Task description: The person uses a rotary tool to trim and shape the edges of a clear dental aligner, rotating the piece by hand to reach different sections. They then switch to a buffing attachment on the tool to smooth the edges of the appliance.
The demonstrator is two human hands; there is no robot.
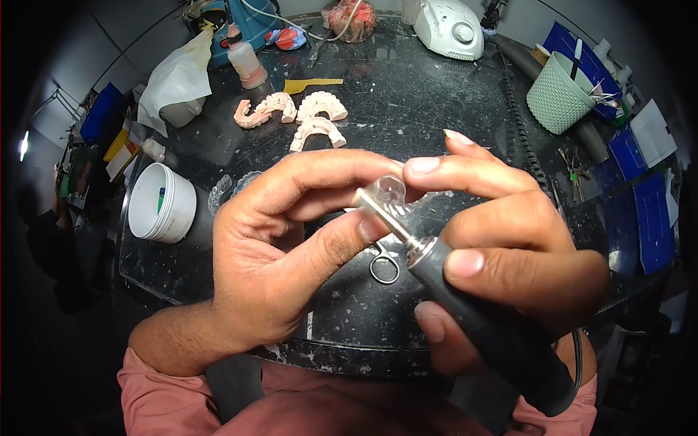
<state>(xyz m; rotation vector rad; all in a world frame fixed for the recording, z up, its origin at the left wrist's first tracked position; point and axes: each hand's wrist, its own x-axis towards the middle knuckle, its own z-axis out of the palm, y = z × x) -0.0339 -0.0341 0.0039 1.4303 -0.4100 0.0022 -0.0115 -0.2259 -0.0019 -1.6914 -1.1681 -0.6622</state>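
My left hand (pixel 273 247) pinches a clear plastic dental aligner (pixel 393 190) between thumb and fingers, and the fingers partly hide it. In my right hand (pixel 509 240) is a black rotary handpiece (pixel 483 312) with a metal nose, angled up and to the left. Its slim tip overlaps the aligner beside my left thumb, while my right index finger reaches the aligner's top edge. Beneath the hands, a scissors handle ring (pixel 384 269) shows on the dark table. More clear aligners (pixel 220 193) lie left of my left hand.
Several pinkish dental models (pixel 318 135) lie beyond the hands on the scratched black table (pixel 407 94). A white tub (pixel 182 207) stands at left, a spray bottle (pixel 247 64) behind it. At the back right are a white control box (pixel 452 30) and a green basket (pixel 558 94).
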